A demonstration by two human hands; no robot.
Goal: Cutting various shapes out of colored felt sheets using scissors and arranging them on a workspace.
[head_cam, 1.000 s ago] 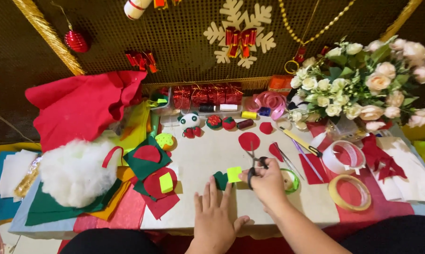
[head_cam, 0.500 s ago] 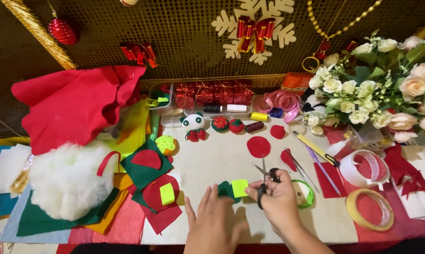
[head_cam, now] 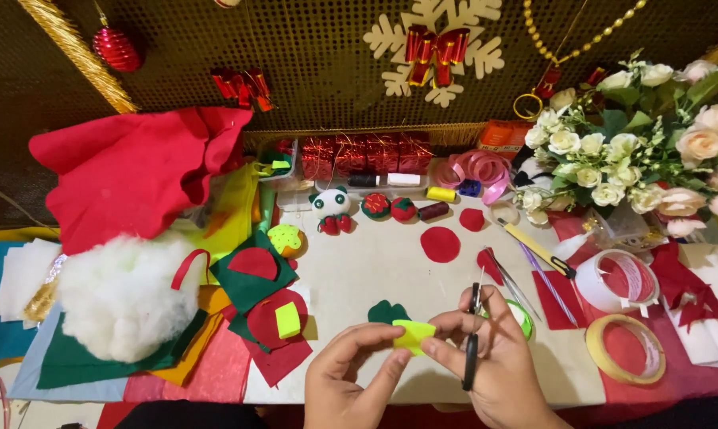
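Head view looks down on a white table top (head_cam: 375, 270), the landmark for everything else. At its far edge stands a dark perforated board (head_cam: 311, 56) hung with a white snowflake (head_cam: 486, 48) and red bows. Over the table's left end lies a heap of red felt (head_cam: 128, 171), and just below it a mound of white stuffing (head_cam: 120, 298) rests on stacked felt sheets in green, yellow and red. At the table's far right corner sits a bouquet of cream and pink flowers (head_cam: 637, 151). Toward the right end lie a clear tape roll (head_cam: 617, 280) and, nearer the front edge, a tan tape roll (head_cam: 623, 349). Left of the table's middle, a green felt piece carrying red shapes (head_cam: 251, 278) lies flat, with a small yellow square on a red circle below it. A red felt circle (head_cam: 440, 244) lies on the bare top right of centre.

At the table's front edge, the left hand (head_cam: 347, 381) pinches a small yellow felt piece (head_cam: 413, 335) between thumb and fingertips. The right hand (head_cam: 494, 365) touches the same piece with its fingertips while its fingers are closed around the handles of black scissors (head_cam: 472, 334), blades pointing away toward the board. A dark green felt scrap (head_cam: 387, 311) lies on the table just behind the yellow piece.
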